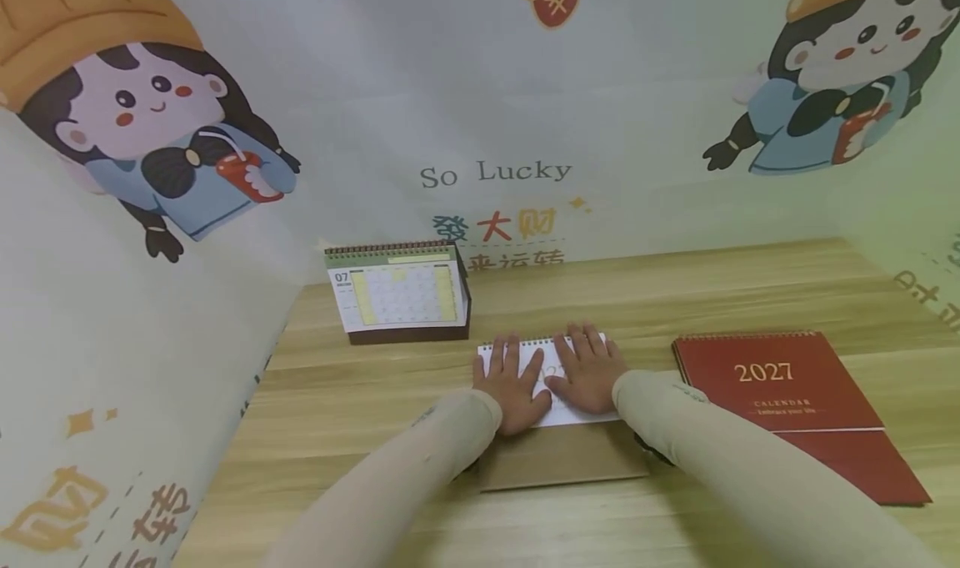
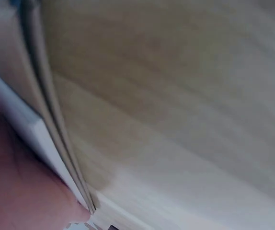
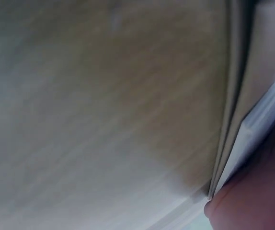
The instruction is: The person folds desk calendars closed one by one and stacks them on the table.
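Observation:
A small spiral-bound desk calendar with white pages [image 1: 573, 416] and a brown cardboard stand [image 1: 562, 459] lies folded down on the table. Both hands rest on its top page with fingers spread toward the coil. My left hand [image 1: 513, 389] covers the page's left part, my right hand [image 1: 588, 376] its right part, and the thumbs come close together. Between them, printed digits are partly hidden. In the left wrist view, the edge of the left hand [image 2: 27, 187] lies against the page stack [image 2: 41, 136]; the right wrist view shows the right hand [image 3: 257, 196] likewise.
A calendar with a green-topped July page [image 1: 405, 297] stands upright at the back left. At the right lies a red 2027 calendar [image 1: 780, 384], its red stand extending toward the front. Printed cloth [image 1: 495, 118] walls in the wooden table [image 1: 315, 451] behind and at the sides.

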A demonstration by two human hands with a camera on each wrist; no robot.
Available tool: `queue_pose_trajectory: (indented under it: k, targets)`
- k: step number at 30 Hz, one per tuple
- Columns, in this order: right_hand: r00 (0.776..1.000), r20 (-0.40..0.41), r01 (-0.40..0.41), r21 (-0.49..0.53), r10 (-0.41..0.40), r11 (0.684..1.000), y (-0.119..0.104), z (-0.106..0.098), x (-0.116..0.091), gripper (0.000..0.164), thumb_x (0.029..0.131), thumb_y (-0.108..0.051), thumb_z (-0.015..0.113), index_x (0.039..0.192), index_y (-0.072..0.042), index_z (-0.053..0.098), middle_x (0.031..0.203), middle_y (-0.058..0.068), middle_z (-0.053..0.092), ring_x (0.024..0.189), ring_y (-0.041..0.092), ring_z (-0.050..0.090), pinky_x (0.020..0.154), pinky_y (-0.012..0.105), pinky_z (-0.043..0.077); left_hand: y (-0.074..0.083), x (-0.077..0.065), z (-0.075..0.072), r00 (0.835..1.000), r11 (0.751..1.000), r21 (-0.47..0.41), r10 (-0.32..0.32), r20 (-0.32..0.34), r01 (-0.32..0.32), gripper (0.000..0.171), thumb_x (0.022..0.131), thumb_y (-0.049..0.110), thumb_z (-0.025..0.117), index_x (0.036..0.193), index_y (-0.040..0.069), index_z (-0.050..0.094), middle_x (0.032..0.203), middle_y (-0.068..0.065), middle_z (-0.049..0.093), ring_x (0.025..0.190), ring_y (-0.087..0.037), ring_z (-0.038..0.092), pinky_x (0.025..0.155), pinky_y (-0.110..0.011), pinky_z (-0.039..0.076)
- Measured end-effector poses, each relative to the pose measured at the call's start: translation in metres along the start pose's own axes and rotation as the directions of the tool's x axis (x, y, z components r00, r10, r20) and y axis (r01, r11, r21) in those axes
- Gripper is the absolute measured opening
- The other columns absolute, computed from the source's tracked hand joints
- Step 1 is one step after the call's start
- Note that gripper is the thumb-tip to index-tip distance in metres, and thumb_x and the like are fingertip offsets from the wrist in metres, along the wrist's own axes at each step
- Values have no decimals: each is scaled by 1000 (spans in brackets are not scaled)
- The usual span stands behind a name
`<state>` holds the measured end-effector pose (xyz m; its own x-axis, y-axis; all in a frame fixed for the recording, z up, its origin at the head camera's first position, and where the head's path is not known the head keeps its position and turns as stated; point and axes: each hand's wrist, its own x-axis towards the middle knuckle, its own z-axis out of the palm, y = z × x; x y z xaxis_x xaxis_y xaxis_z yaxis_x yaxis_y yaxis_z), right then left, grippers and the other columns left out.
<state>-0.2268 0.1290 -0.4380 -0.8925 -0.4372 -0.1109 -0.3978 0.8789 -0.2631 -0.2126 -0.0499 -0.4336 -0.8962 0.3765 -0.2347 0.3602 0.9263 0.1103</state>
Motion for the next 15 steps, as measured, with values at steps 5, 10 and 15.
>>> queue_pose_trajectory:
  k: [5,10,15]
  targets:
    - [1000,2,27,16,-27,1000,4,-9,-2,76,103,-46,42,155,3,20,160,30,9,146,48,4,114,63,9,-6,3,-10,999,997,-59,45,-11,-45,68,99,51,38,159,21,25,164,-18,5,150,-37,0,115,-62,10]
    - [995,-94,-4,130,16,992,11,-24,-9,75,98,-33,57,153,5,23,155,33,22,142,49,21,113,60,21,-18,-5,-22,978,923,-374,7,-207,-86,50,97,29,53,141,5,52,152,-20,40,142,-36,31,114,-54,25]
    - [958,-155,-195,271,243,943,13,-43,-28,56,97,-23,58,138,12,46,135,33,51,119,46,52,100,57,42,-30,-22,-28,941,820,-572,-210,-264,22,46,93,14,54,135,-6,53,136,-23,53,130,-38,46,111,-47,33]
